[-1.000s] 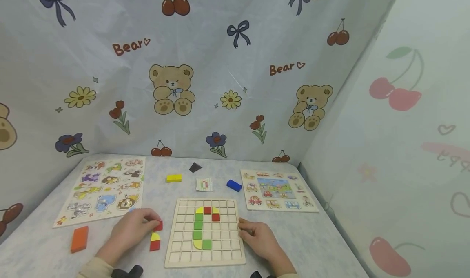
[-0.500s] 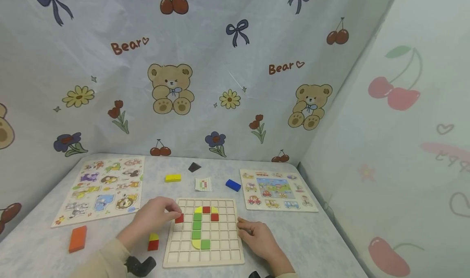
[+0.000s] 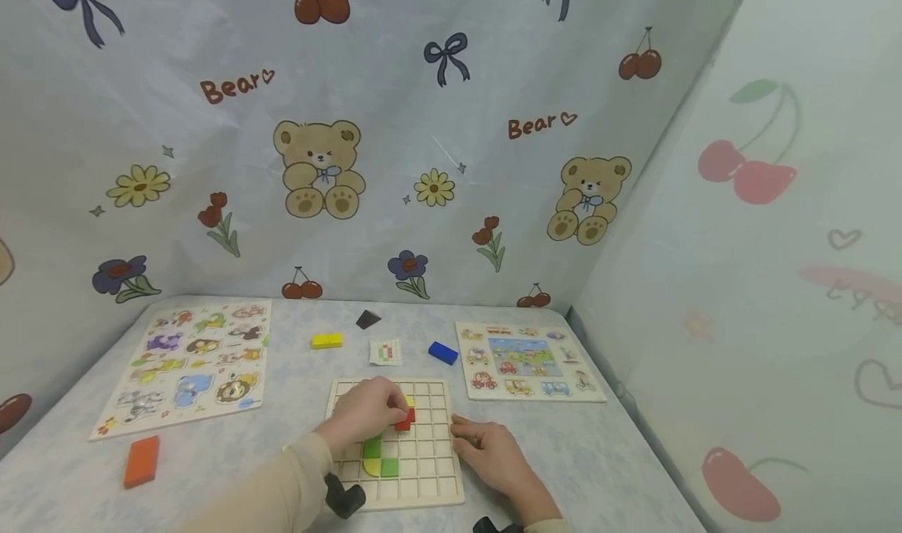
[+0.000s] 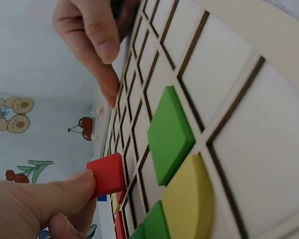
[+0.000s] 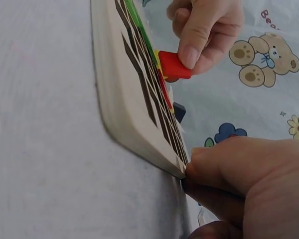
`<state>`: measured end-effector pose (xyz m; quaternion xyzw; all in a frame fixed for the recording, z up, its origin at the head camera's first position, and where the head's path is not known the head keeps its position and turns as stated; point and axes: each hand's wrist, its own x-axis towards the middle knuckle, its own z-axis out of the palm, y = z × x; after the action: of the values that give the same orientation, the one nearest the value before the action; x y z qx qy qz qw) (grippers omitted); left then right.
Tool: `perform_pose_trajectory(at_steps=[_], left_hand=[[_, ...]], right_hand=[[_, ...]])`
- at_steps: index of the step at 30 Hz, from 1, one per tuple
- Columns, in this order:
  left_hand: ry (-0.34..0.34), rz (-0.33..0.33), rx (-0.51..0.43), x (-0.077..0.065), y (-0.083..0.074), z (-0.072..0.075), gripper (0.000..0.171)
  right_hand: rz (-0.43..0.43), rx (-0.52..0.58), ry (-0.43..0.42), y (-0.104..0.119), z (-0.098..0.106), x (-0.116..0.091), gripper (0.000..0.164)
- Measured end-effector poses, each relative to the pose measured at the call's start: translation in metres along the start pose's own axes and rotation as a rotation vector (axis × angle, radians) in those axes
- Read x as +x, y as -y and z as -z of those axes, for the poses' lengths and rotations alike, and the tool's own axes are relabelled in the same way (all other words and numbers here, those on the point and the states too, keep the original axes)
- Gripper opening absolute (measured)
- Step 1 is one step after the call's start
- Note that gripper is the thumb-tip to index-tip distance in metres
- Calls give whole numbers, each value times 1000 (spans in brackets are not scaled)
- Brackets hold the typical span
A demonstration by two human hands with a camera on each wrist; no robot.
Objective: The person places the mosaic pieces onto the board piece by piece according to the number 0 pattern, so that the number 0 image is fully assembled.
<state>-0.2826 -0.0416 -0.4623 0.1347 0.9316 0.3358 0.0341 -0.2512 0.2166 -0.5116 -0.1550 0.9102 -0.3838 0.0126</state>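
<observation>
My left hand [image 3: 368, 410] pinches a red square tile [image 4: 107, 174] between thumb and fingers, just above the pale wooden grid board [image 3: 431, 487]. In the right wrist view, that tile [image 5: 173, 64] tilts over the far part of the board. A column of green tiles [image 4: 170, 135] and a yellow rounded tile [image 4: 188, 199] lie in the grid's cells; the left hand covers part of this pattern in the head view. On the board's right edge, my right hand [image 3: 495, 456] grips with thumb and fingers.
Behind the board lie a small pattern card [image 3: 385, 352], a yellow block [image 3: 327, 341], a blue block [image 3: 443, 352] and a dark piece [image 3: 368, 318]. An animal puzzle [image 3: 190, 361] and an orange block [image 3: 142, 462] are on the left, a vehicle puzzle [image 3: 528, 361] on the right.
My left hand has picked up the red tile from the table left of the board and carried it right, over the pattern. The right hand stays at the board's edge.
</observation>
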Motion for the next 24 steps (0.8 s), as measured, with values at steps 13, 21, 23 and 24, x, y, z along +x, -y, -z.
perform_pose_trajectory(at_steps=[13,21,23,24], left_hand=[[39,-34,23,3,-4,-13,13],[22,-42,65,1,-5,-14,13],[17,-56,93,2,-5,-16,15],[14,-67,108,2,-6,-17,17]], right_hand=[[11,4,-3,-1,1,-1,32],[3,13,6,2,1,-2,33],[1,8,5,1,1,-2,33],[1,9,4,1,1,-1,33]])
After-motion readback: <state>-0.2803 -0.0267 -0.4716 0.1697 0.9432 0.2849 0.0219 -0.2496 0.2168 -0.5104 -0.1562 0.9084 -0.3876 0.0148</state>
